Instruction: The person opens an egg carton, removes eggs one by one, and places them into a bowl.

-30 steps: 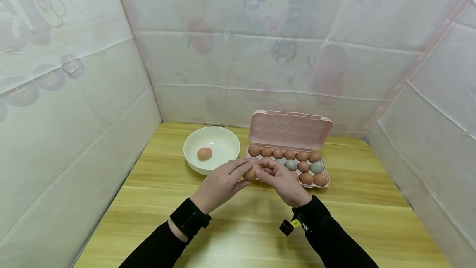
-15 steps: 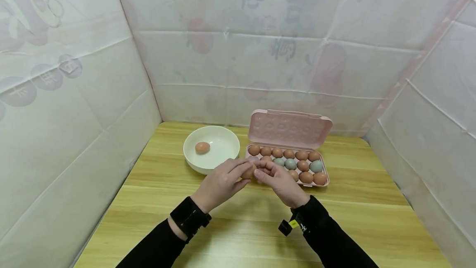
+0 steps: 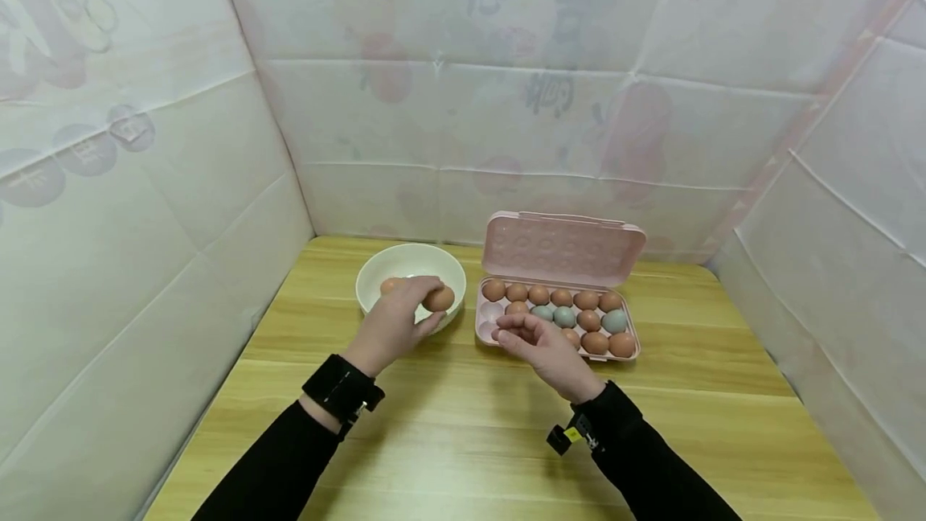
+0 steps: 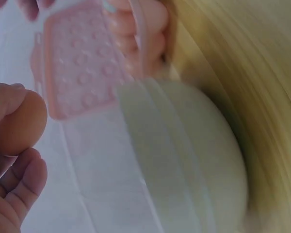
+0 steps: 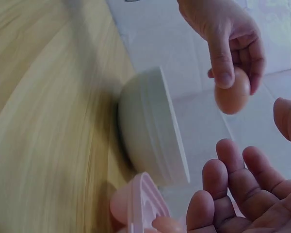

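Note:
My left hand (image 3: 391, 320) pinches a brown egg (image 3: 438, 298) between thumb and fingers, above the near right part of a cream bowl (image 3: 366, 296). In the left wrist view the same egg (image 4: 22, 124) sits at the left, clear of the bowl's wall. Another brown egg (image 3: 391, 285) lies in the bowl, partly hidden behind that hand. My right hand (image 3: 546, 352) hovers over the front left of a pink egg carton (image 3: 483, 338), fingers loosely bent. The right wrist view shows its palm and fingers (image 5: 242, 189) holding nothing.
Rows of brown eggs (image 3: 587, 301) and several pale blue-green eggs (image 3: 615, 322) fill most of the carton; bare hollows show at its left end. Its lid (image 3: 564, 249) stands raised at the back. White printed sheets (image 3: 448, 127) wall in the wooden table (image 3: 463, 441).
My left hand has carried the egg left, away from my right hand, to over the bowl. Earlier both hands held that egg near the carton. The egg in the bowl shifted slightly left.

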The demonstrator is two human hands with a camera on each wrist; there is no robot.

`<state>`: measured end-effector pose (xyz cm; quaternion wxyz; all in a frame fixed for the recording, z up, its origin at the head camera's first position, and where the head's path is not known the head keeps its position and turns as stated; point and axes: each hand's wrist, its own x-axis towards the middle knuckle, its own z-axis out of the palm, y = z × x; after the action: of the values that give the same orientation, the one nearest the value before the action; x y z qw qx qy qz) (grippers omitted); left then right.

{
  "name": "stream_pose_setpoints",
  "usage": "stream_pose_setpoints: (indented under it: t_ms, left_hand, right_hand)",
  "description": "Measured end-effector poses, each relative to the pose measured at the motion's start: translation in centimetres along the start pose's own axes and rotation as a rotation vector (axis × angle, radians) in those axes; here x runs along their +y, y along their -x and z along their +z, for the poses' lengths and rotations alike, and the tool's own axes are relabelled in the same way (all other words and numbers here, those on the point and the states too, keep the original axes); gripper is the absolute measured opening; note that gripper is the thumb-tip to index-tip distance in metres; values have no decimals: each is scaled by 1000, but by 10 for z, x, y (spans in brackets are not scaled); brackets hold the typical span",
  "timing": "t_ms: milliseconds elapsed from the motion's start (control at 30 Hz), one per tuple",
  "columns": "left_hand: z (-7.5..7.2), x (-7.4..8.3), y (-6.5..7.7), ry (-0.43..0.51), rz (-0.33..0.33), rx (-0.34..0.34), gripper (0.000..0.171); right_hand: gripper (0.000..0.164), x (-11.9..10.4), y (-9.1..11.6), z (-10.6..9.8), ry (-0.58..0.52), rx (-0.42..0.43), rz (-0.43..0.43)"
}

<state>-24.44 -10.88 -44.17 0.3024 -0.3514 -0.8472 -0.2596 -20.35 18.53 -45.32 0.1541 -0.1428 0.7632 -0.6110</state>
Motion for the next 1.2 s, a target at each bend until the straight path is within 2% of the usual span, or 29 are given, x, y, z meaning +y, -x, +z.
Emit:
stream_pose_setpoints:
  t_ms: [200,367,533,867,1200]
  left_hand:
    - [0,-27,8,-4,-178,-105,43]
    - [1,-40,8,-18,-254,-233,40]
    - [3,-45,4,-9,-296,-345,41]
    - [12,-53,-2,-13,-358,-471,42]
    - [19,-61,-6,-60,-342,-509,40]
  right_hand:
    - [46,5,-1,-5,161,72,-37]
    - [38,11,0,-7,230,138,-56]
    - [35,14,0,-8,271,165,-83]
    - [37,22,-1,-11,265,176,-93]
    - [36,25,-2,-11,260,183,-91]
